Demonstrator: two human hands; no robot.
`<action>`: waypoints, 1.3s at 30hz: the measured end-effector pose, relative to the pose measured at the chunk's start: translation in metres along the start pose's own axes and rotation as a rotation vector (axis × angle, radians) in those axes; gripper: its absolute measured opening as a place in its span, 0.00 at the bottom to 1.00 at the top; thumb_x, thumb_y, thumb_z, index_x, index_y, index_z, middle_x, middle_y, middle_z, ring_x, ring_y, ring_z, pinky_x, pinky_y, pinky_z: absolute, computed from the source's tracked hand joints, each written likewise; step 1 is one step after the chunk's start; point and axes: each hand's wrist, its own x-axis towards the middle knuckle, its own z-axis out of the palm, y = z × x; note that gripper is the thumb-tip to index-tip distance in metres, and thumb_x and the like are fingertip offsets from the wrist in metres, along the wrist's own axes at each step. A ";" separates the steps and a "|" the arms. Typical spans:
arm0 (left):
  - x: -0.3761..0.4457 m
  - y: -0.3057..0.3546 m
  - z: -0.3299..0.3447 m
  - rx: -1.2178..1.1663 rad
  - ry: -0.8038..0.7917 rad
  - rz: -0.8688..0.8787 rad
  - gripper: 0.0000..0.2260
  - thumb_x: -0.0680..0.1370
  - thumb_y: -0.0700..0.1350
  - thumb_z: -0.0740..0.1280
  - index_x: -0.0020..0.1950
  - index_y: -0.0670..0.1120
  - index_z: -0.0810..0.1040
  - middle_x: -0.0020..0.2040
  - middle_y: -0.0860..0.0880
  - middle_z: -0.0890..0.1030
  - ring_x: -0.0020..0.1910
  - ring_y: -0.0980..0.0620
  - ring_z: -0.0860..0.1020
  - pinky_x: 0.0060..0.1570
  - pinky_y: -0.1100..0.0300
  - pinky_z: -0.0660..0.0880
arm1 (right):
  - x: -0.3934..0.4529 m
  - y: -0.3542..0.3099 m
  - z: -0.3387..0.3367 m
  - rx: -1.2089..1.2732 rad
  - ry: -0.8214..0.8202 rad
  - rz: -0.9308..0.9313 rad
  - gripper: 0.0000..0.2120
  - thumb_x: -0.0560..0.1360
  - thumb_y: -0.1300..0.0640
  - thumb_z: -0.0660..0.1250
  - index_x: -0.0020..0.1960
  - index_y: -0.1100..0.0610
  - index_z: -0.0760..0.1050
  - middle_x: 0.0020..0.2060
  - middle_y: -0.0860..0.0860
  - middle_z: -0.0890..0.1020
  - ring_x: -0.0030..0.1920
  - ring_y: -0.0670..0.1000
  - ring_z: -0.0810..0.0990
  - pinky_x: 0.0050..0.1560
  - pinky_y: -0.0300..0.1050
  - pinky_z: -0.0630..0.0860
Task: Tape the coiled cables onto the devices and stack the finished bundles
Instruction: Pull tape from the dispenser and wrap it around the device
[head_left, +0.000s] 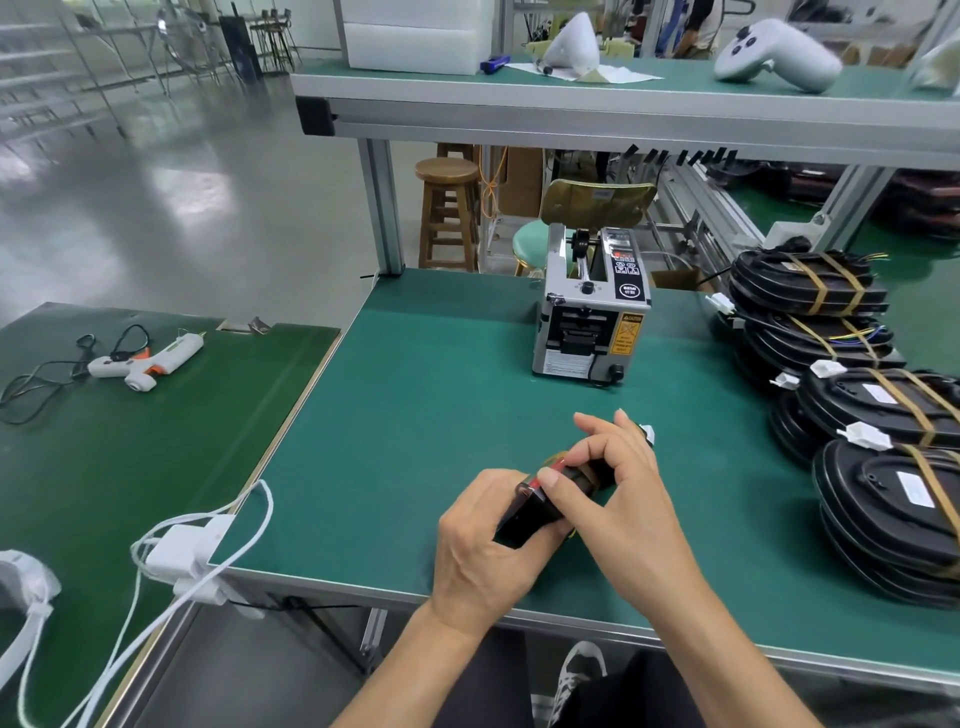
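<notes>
Head view: left hand (488, 540) grips black device (530, 514) just above green bench (415, 415); right hand (618, 483) pinches its upper edge. Taped bundles (852, 395) stacked at right, tape dispenser (592, 306) behind.

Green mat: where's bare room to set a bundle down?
Bare mat lies left of the tape dispenser, out to the left edge, and between the dispenser and the hands. The right side is crowded with stacked bundles.

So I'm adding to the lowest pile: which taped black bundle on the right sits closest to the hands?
The front bundle at the table's near right edge, with the white label; the others sit further back toward the tape dispenser.
</notes>
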 end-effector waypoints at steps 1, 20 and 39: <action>0.000 0.000 0.000 0.000 0.000 0.000 0.14 0.81 0.60 0.73 0.51 0.50 0.80 0.46 0.57 0.80 0.43 0.57 0.78 0.43 0.59 0.77 | 0.000 0.001 0.001 0.002 -0.001 -0.004 0.08 0.75 0.56 0.77 0.46 0.48 0.77 0.68 0.38 0.75 0.80 0.35 0.53 0.76 0.42 0.54; -0.002 -0.005 -0.002 -0.002 -0.029 0.006 0.14 0.80 0.61 0.75 0.55 0.53 0.79 0.48 0.55 0.81 0.44 0.52 0.81 0.43 0.53 0.80 | 0.029 -0.008 -0.008 0.040 0.306 0.059 0.10 0.73 0.38 0.70 0.48 0.43 0.81 0.45 0.41 0.85 0.52 0.46 0.83 0.64 0.57 0.76; -0.001 -0.006 -0.003 -0.005 -0.035 0.082 0.14 0.79 0.57 0.78 0.55 0.49 0.82 0.51 0.57 0.82 0.45 0.54 0.82 0.45 0.59 0.79 | 0.213 0.025 0.003 0.439 0.439 0.653 0.04 0.75 0.67 0.70 0.43 0.61 0.79 0.37 0.57 0.85 0.25 0.48 0.77 0.19 0.31 0.64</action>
